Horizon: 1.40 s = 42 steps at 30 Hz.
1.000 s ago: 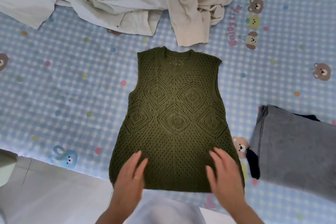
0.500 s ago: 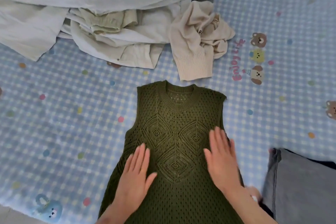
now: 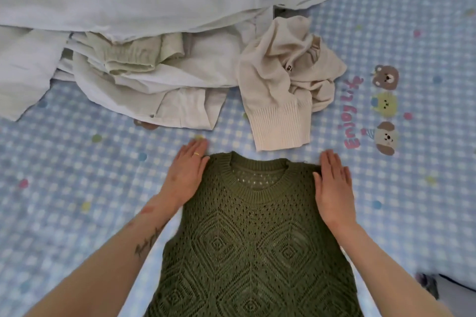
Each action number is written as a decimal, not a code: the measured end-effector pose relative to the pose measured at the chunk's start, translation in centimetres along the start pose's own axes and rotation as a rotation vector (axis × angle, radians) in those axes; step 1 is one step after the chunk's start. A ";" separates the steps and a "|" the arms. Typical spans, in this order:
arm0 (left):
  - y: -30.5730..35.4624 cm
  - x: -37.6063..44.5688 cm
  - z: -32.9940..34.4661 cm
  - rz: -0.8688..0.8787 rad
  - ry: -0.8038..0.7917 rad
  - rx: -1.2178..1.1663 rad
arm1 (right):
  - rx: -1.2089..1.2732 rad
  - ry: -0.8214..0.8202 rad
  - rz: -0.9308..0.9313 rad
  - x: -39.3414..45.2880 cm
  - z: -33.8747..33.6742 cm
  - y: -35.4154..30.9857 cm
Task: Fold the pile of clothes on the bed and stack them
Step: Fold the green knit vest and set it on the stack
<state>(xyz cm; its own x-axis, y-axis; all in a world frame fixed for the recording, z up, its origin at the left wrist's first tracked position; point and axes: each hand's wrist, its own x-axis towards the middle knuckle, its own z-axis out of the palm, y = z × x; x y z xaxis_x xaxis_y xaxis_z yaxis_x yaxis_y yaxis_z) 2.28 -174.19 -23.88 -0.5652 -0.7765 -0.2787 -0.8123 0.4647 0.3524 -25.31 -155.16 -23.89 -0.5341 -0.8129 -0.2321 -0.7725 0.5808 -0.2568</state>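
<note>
Vest (image 3: 255,244) lies flat, left hand (image 3: 186,175) and right hand (image 3: 333,188) pressing its shoulders.

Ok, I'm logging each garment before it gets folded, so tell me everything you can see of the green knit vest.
The green knit vest is an olive, sleeveless open-knit piece with a ribbed round collar and a diamond lace pattern down the front. It lies flat, front up, on the blue checked bedsheet, collar pointing toward the clothes pile. Its hem runs out of view at the bottom. The left hand and right hand rest flat on its two shoulders, fingers straight. The beige sweater's cuff lies just beyond the collar, apart from it.
</note>
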 end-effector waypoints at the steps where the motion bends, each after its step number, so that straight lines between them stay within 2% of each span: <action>1: 0.5 0.8 -0.2 0.030 -0.022 0.002 | 0.031 0.001 0.004 0.3 -0.3 -0.2; 4: 1.5 1.3 -1.2 0.072 -0.086 0.003 | 0.082 0.049 -0.040 0.4 -1.2 0.0; 8: 1.9 -2.3 -3.3 0.020 -0.069 -0.306 | 0.255 0.022 -0.172 -2.1 -3.9 0.0; 10: 1.6 -6.1 -4.4 0.059 -0.067 -0.365 | 0.307 -0.013 -0.231 -5.2 -5.6 0.1; 14: 1.2 -16.9 -5.4 0.207 -0.077 -0.264 | 0.254 -0.134 -0.355 -14.1 -7.9 1.0; 18: 1.1 -26.5 -4.2 0.338 -0.074 -0.163 | 0.282 -0.236 -0.371 -22.4 -8.6 1.8; 22: 1.0 -34.0 -0.8 0.431 -0.063 -0.082 | 0.161 -0.258 -0.539 -28.2 -8.6 2.4; 27: 1.4 -40.1 2.8 0.494 -0.045 0.015 | 0.091 -0.223 -0.632 -33.4 -7.4 3.7; 33: 1.9 -43.6 4.2 0.506 -0.113 0.074 | -0.017 -0.241 -0.665 -37.2 -6.5 5.2; 35: 2.5 -43.7 4.1 0.482 -0.148 0.034 | -0.006 -0.213 -0.601 -37.6 -6.0 4.3; 38: 5.7 -40.1 4.7 0.288 -0.074 -0.027 | 0.011 -0.129 -0.367 -35.9 -3.5 -0.6; 40: 8.4 -35.6 5.2 0.145 -0.067 -0.002 | -0.054 -0.155 -0.320 -33.1 -1.1 -4.6; 42: 8.7 -31.9 6.2 0.093 -0.071 0.090 | -0.139 -0.194 -0.312 -30.3 1.4 -5.8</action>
<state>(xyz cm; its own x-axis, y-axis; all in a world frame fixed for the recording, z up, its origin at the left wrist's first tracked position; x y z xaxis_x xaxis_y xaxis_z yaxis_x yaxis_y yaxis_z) 12.30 -142.74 -17.42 -0.6451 -0.6974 -0.3122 -0.7635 0.5722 0.2994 -4.18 -133.82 -16.66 -0.2019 -0.9188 -0.3391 -0.9338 0.2850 -0.2163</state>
